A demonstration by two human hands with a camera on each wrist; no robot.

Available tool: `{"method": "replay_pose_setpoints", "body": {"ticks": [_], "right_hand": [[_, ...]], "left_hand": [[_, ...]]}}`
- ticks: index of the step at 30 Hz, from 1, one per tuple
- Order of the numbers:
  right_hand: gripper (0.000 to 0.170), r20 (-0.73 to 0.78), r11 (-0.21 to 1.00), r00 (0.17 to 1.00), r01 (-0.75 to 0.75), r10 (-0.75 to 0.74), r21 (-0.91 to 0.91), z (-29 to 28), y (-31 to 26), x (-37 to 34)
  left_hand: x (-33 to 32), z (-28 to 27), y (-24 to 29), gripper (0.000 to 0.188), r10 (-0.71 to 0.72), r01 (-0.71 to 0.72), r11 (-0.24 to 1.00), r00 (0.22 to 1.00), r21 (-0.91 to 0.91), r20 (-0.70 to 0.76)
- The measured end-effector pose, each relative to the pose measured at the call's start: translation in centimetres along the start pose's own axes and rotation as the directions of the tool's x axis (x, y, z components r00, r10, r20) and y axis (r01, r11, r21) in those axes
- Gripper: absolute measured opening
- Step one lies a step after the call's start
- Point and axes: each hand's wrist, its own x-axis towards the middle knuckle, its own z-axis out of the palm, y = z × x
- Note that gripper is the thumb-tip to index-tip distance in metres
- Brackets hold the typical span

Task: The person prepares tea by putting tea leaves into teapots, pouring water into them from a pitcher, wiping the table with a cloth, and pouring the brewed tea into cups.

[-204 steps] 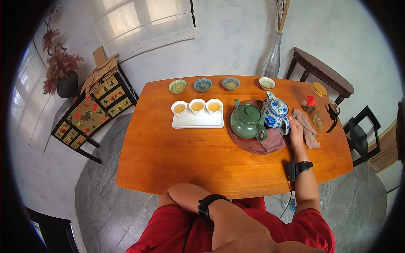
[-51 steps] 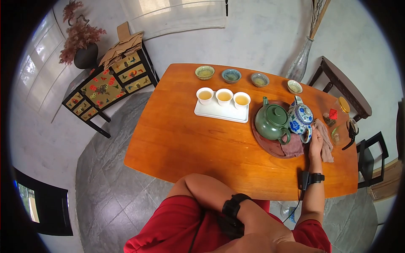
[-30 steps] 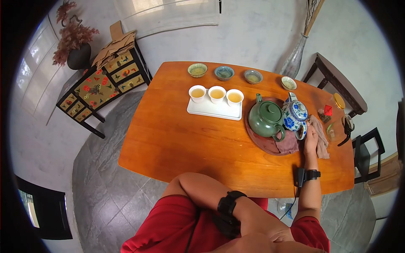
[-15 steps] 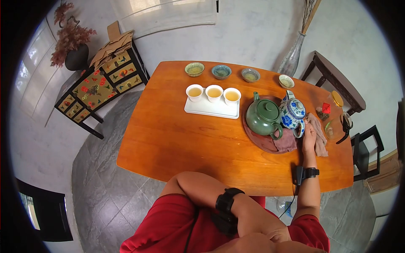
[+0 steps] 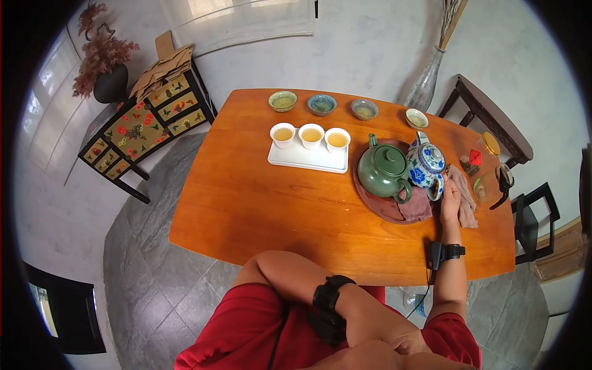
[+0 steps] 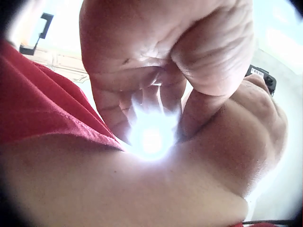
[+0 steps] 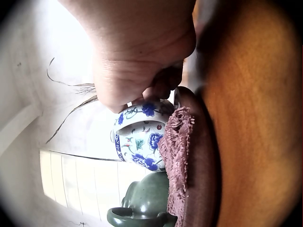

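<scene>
My right hand (image 5: 451,196) is at the handle of a blue-and-white floral teapot (image 5: 425,166), its thumb and curled fingers holding the handle in the right wrist view. That teapot stands on a round reddish-brown tray (image 5: 383,213) beside a green teapot (image 5: 385,176). A folded mauve cloth (image 5: 417,206) lies on the tray below the handles. My left arm is folded across my body. In the left wrist view my left hand (image 6: 161,42) rests its fingertips and thumb on bare skin next to a red sleeve (image 6: 47,104); a bright glare partly hides the fingertips.
On the wooden table (image 5: 265,209), a white rectangular tray (image 5: 308,162) bears three white cups of tea. Several small bowls (image 5: 322,105) line the far edge. A beige cloth (image 5: 464,197), a gold-lidded jar (image 5: 484,151) and a clear glass pot (image 5: 487,187) stand right of my right hand.
The head view has shifted a little, so everything sits slightly differently in the frame. Both hands, the teapots and the cups keep their places on the table and body.
</scene>
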Motion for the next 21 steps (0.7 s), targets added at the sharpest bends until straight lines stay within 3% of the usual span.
{"method": "replay_pose_setpoints", "body": {"ticks": [4, 12, 14, 16, 20, 21], "right_hand": [[0.028, -0.026, 1.0, 1.0, 0.01, -0.011, -0.016, 0.4, -0.4, -0.2], [0.028, 0.011, 0.999, 1.0, 0.001, -0.001, -0.037, 0.1, -0.2, 0.0], [0.028, -0.039, 0.999, 0.999, -0.001, -0.001, -0.042, 0.2, -0.1, 0.0], [0.028, -0.035, 0.999, 0.999, 0.003, -0.005, -0.044, 0.2, -0.2, -0.1], [0.028, -0.002, 1.0, 1.0, 0.004, -0.004, -0.028, -0.3, 0.4, 0.2], [0.028, -0.003, 1.0, 1.0, 0.004, -0.004, -0.028, -0.3, 0.4, 0.2]], "left_hand": [[0.2, 0.5, 0.8, 0.032, -0.097, 0.088, 0.98, 0.994, -0.18, -0.04], [-0.4, 0.2, -0.7, 0.04, -0.106, 0.105, 0.936, 0.994, -0.335, 0.014], [-0.4, 0.4, -1.1, 0.041, -0.103, 0.106, 0.924, 0.994, -0.367, 0.027], [-0.5, 0.9, -1.3, 0.041, 0.023, -0.029, 0.967, 0.999, -0.253, -0.024], [0.4, 1.2, 0.4, 0.04, 0.106, -0.112, 0.97, 0.994, -0.214, -0.039], [0.6, 1.6, 2.1, 0.039, -0.03, -0.013, 0.946, 0.992, -0.325, -0.126]]}}
